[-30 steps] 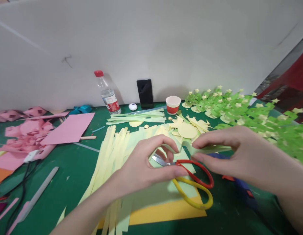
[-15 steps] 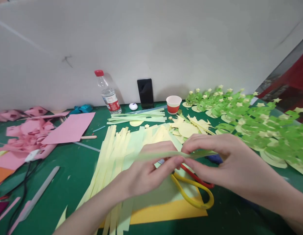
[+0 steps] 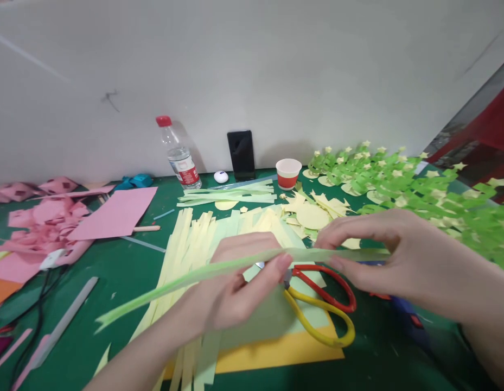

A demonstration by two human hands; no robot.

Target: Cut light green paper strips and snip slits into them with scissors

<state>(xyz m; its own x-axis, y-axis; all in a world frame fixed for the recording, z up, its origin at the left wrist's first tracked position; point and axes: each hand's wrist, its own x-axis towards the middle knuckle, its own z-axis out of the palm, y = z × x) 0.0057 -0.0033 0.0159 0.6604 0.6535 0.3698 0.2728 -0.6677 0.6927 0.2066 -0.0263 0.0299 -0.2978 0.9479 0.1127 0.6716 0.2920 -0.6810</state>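
Observation:
A long light green paper strip (image 3: 170, 283) stretches across both hands, its split end hanging out to the left. My left hand (image 3: 243, 282) pinches the strip near its middle between thumb and fingers. To the right, my right hand (image 3: 369, 250) pinches it between thumb and fingertips. Scissors with red and yellow handles (image 3: 323, 317) lie below the hands on pale green sheets (image 3: 263, 315), over an orange-yellow sheet (image 3: 284, 353). Pale yellow strips (image 3: 176, 255) lie lengthwise to the left, partly behind my left forearm.
Behind stand a bottle (image 3: 182, 163), a black phone (image 3: 241, 155) and a paper cup (image 3: 288, 174). Green paper plants with stars (image 3: 398, 179) fill the right. Pink paper pieces (image 3: 48, 222) lie left. A blue tool (image 3: 410, 320) is partly under my right hand.
My hands have moved apart, the left one leftward and the right one rightward. More of the strip now shows, extending far left. The scissors' red handle is more exposed.

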